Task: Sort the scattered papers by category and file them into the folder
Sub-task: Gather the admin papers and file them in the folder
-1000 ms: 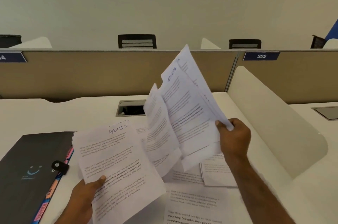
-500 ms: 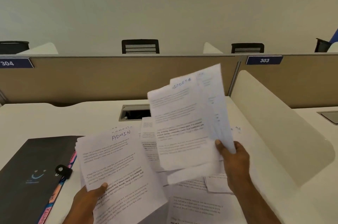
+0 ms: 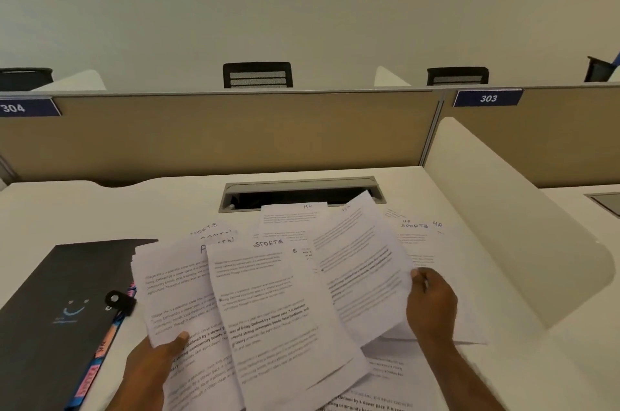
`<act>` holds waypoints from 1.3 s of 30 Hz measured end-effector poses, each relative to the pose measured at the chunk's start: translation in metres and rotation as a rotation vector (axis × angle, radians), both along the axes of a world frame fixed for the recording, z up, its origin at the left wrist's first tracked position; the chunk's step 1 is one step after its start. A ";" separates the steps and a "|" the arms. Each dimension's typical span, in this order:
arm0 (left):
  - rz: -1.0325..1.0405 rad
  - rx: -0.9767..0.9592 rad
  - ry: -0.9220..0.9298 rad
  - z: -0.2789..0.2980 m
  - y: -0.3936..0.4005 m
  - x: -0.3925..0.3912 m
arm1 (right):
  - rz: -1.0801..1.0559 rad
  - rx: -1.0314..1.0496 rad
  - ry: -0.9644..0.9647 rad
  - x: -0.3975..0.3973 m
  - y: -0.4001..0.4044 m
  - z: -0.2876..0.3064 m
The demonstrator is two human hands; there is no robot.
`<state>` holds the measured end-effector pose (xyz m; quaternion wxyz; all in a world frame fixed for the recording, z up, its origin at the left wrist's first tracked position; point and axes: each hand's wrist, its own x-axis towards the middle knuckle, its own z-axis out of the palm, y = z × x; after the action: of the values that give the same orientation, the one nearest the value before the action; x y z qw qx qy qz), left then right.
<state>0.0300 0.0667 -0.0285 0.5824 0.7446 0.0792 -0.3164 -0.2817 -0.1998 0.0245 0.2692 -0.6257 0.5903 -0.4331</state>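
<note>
Under the SPORTS sheet [image 3: 278, 310], both hands' fingers hide; thumbs pinch paper, left hand [image 3: 151, 363], right hand [image 3: 432, 303].

White printed papers [image 3: 278, 303] marked SPORTS, HR and ADMIN lie fanned and overlapping; the black folder [image 3: 60, 303] lies closed at their left.

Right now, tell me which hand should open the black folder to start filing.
Probably the left hand. The black folder lies right beside it on the left of the desk, though it grips a paper stack. The right hand holds sheets far across, with the SPORTS sheet between.
</note>
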 end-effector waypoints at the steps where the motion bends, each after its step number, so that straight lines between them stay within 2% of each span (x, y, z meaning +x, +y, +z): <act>1: 0.006 0.000 -0.010 0.001 0.001 0.001 | -0.007 0.022 0.006 -0.001 -0.003 -0.001; 3: 0.015 -0.003 -0.012 0.000 0.003 0.003 | -0.002 0.133 0.075 -0.003 -0.006 -0.006; 4: 0.019 -0.001 -0.011 0.000 0.005 0.004 | -0.015 0.177 0.176 -0.003 -0.005 -0.008; 6: 0.021 0.002 -0.011 -0.002 0.007 0.006 | -0.035 0.163 0.395 0.001 0.004 -0.013; 7: 0.020 0.000 -0.008 -0.002 0.008 0.006 | -0.015 0.112 0.434 0.005 0.010 -0.014; 9: 0.011 0.001 -0.010 -0.003 0.010 0.003 | 0.161 0.054 0.408 0.017 0.029 -0.017; 11: 0.000 -0.005 -0.017 -0.004 0.012 0.001 | 0.418 0.177 0.331 0.032 0.048 -0.022; 13: -0.008 -0.029 -0.026 -0.004 0.014 -0.001 | 0.582 0.312 0.344 0.048 0.065 -0.026; 19: -0.046 -0.164 -0.041 0.006 0.023 -0.003 | 0.582 0.366 0.707 0.082 0.078 -0.031; 21: -0.059 -0.203 -0.036 0.007 0.027 0.000 | 0.569 0.410 0.746 0.084 0.076 -0.034; 25: -0.046 -0.258 -0.065 0.011 0.030 0.005 | 0.473 0.381 0.417 0.078 0.072 -0.038; 27: -0.028 -0.268 -0.084 0.012 0.032 0.010 | 0.390 0.343 0.315 0.071 0.065 -0.038; 34: 0.096 -0.284 -0.134 0.012 0.039 0.037 | 0.175 0.266 0.044 0.043 0.028 -0.015; 39: 0.084 -0.289 -0.131 0.015 0.031 0.041 | 0.176 0.264 0.006 0.022 0.012 -0.011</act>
<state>0.0706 0.0974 -0.0131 0.6999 0.6683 0.0259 -0.2508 -0.2601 -0.1878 0.0134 0.3842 -0.6354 0.5860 -0.3245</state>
